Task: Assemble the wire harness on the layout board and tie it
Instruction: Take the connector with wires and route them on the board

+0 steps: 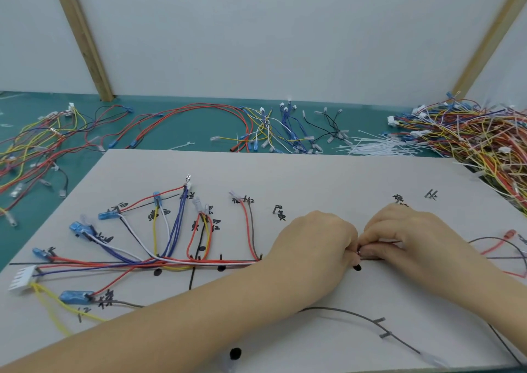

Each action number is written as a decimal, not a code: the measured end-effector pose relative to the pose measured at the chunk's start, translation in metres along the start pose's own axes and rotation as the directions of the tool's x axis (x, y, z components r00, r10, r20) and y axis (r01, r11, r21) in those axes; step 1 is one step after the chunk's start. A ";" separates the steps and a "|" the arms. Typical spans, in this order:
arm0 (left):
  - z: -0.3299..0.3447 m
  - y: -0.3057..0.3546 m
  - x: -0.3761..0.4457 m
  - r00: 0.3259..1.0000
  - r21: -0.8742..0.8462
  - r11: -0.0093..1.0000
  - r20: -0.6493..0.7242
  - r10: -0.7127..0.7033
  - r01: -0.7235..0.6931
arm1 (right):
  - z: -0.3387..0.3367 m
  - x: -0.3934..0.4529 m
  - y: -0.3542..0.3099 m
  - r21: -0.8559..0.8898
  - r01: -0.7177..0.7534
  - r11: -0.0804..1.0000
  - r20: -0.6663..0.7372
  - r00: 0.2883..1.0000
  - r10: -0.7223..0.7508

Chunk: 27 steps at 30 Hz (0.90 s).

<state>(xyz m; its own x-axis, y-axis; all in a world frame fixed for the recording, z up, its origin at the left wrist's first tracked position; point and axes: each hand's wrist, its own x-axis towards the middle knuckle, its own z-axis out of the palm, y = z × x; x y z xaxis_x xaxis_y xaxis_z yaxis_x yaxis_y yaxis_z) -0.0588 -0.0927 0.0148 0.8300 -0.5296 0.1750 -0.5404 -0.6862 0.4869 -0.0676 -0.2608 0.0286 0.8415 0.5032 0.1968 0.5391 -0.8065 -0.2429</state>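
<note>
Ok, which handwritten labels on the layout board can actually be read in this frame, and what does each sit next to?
"黄": on the layout board, below a bare peg.
"黄白": beside the yellow wire and the white one.
"棕": by the lowest blue terminal sleeve.
"红": beside the red wire.
Other marks are too blurred or partly covered to read.
No printed brands or numbers.

We see bare layout board (pixel 328 178) behind our left hand (pixel 316 247) and right hand (pixel 413 238). Routed wires (pixel 171 247) crowd the board's left side. Loose cable ties (pixel 376 147) and a harness pile (pixel 470 133) block the counter (pixel 176 133) beyond.
</note>
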 end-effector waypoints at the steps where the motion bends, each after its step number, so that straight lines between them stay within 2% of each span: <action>1: 0.000 0.001 0.000 1.000 0.036 0.999 0.000 0.016 -0.016 | 0.000 0.001 0.001 -0.004 0.004 1.000 0.004 1.000 -0.004; 8: 0.008 0.004 -0.007 0.989 0.137 0.987 -0.111 0.096 -0.081 | 0.005 -0.004 -0.005 0.019 0.006 1.000 -0.084 0.996 -0.005; 11: 0.010 0.010 -0.006 0.993 0.165 0.982 -0.063 0.101 -0.090 | 0.000 -0.002 -0.009 -0.005 -0.001 1.000 -0.046 0.999 0.001; 14: -0.007 0.008 0.004 0.995 -0.019 1.000 0.101 0.006 -0.004 | -0.008 0.003 -0.012 -0.042 -0.040 0.998 0.098 0.994 0.044; 15: -0.017 0.003 0.004 0.989 -0.136 0.990 0.149 -0.013 0.033 | -0.011 0.004 -0.014 -0.052 -0.049 0.997 0.138 0.989 0.056; 17: -0.043 -0.010 -0.003 0.984 -0.401 0.909 0.175 -0.045 0.113 | -0.015 0.007 -0.019 -0.074 -0.072 0.995 0.175 0.981 0.084; 19: -0.073 -0.030 -0.019 0.990 -0.521 0.841 0.085 -0.114 0.142 | -0.019 0.009 -0.023 -0.066 -0.099 0.993 0.133 0.985 0.107; 21: -0.102 -0.055 -0.041 0.976 -0.554 0.816 -0.031 -0.215 0.162 | -0.022 0.012 -0.033 -0.013 -0.083 0.996 0.043 0.996 0.083; 24: -0.129 -0.093 -0.078 0.920 -0.464 0.862 -0.213 -0.330 0.202 | -0.020 0.022 -0.068 0.104 0.044 0.994 -0.045 0.998 -0.039; 27: -0.138 -0.119 -0.108 0.864 -0.323 0.911 -0.346 -0.365 0.255 | -0.007 0.036 -0.115 0.179 0.176 0.968 0.007 0.984 -0.180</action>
<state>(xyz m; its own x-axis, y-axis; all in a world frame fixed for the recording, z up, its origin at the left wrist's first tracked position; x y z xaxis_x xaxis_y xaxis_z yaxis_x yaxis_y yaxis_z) -0.0654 0.1152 0.0556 0.9623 -0.0342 0.2699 -0.2359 -0.5991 0.7651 -0.1000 -0.1520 0.0707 0.7308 0.6425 0.2306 0.6765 -0.6365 -0.3704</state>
